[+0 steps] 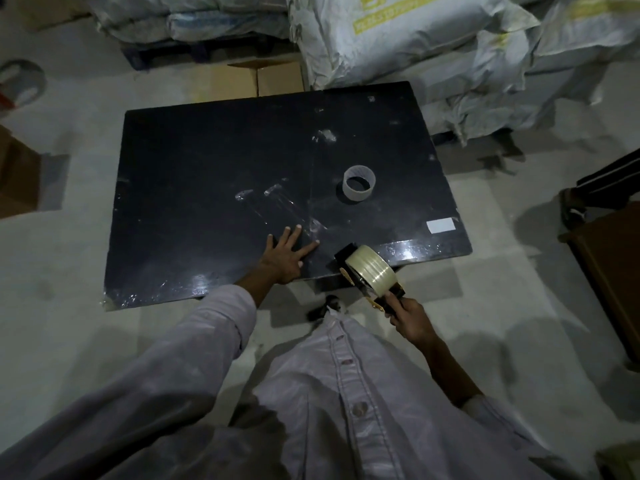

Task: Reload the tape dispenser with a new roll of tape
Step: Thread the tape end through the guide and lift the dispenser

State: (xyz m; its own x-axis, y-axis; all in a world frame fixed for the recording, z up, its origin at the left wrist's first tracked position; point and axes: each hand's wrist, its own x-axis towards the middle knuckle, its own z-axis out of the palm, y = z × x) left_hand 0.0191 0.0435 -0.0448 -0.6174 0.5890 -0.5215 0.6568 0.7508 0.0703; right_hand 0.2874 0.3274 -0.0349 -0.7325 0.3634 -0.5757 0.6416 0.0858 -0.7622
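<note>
A black hand-held tape dispenser point(349, 258) carries a full roll of clear tape point(370, 270) on its hub. My right hand point(408, 317) grips its handle at the near right edge of the black table point(207, 161). The dispenser's front end rests on or just over the table edge. An empty cardboard core point(359, 183) stands on the table further back, apart from both hands. My left hand point(285, 254) lies flat on the table with fingers spread and holds nothing.
Strips of clear tape point(273, 199) stick to the table top, and a white label point(440, 225) lies near its right edge. Stuffed white sacks point(415, 46) are piled behind, cardboard boxes point(242, 81) stand at the back and left, and a wooden piece point(609, 265) at the right.
</note>
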